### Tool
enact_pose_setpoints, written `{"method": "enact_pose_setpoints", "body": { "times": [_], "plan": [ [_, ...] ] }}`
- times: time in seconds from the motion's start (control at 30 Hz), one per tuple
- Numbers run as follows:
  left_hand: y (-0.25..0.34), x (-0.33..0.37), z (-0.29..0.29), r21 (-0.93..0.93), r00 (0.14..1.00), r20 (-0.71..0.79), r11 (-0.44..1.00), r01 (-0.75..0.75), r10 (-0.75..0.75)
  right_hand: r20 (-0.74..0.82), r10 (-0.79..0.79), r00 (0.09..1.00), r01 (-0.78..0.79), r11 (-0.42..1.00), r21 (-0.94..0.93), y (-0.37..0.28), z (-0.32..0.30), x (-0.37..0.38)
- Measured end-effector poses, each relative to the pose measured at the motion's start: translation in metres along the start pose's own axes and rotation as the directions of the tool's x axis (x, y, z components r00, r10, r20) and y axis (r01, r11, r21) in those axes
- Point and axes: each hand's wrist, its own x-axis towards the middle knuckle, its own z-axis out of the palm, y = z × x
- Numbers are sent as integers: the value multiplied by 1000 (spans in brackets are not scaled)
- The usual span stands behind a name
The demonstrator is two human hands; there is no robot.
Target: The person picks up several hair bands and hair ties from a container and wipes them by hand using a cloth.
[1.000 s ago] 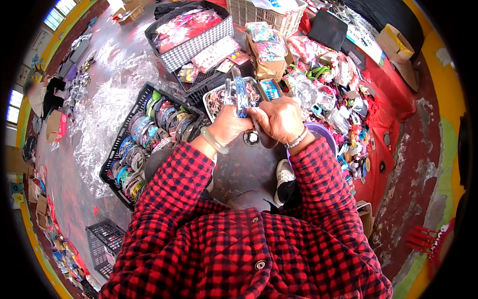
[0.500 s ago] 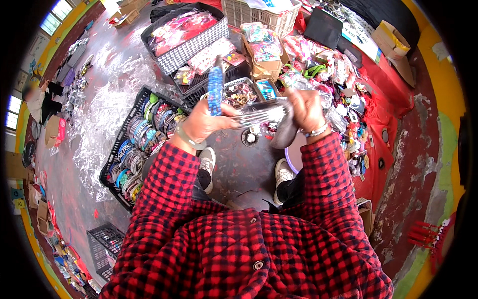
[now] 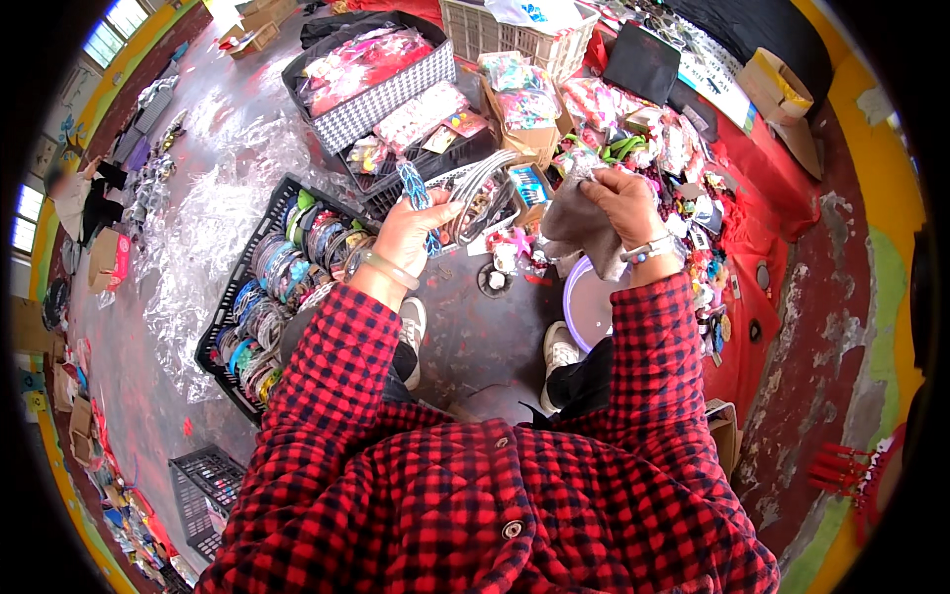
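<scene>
Left hand [image 3: 404, 236] grips one headband bundle [image 3: 414, 185]; one black crate [image 3: 228, 307] lies at its eight o'clock. Right hand [image 3: 627, 208], at the left's three o'clock, pinches one grey cloth [image 3: 574, 220].

Thin, silvery hoops [image 3: 485, 188], blue-patterned on their nine-o'clock side, are held aloft in a bunch; apart, toward three o'clock, a crumpled grey cloth [image 3: 576, 221] droops.

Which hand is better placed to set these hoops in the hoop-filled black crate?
Likely your left hand: it holds the hoops, and the black crate sits nearer it. Your right hand is busy with a grey cloth.
</scene>
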Motion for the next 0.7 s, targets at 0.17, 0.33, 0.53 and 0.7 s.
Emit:
{"method": "enact_pose_setpoints", "body": {
  "times": [0.17,0.33,0.53,0.7],
  "plan": [
    [-21,9,-4,67,995,18,993,101,-103,180,-217,959,261,442,-858,-33,10,-8],
    [-18,3,4,126,991,27,984,129,-133,367,-149,918,389,506,-770,-29,3,-14],
    [-27,8,-2,227,985,15,960,162,-169,206,-223,953,278,363,-889,-26,3,-9],
    [-33,12,-5,285,976,44,939,194,-215,233,-159,959,282,520,-806,-35,4,-15]
  ]
}}
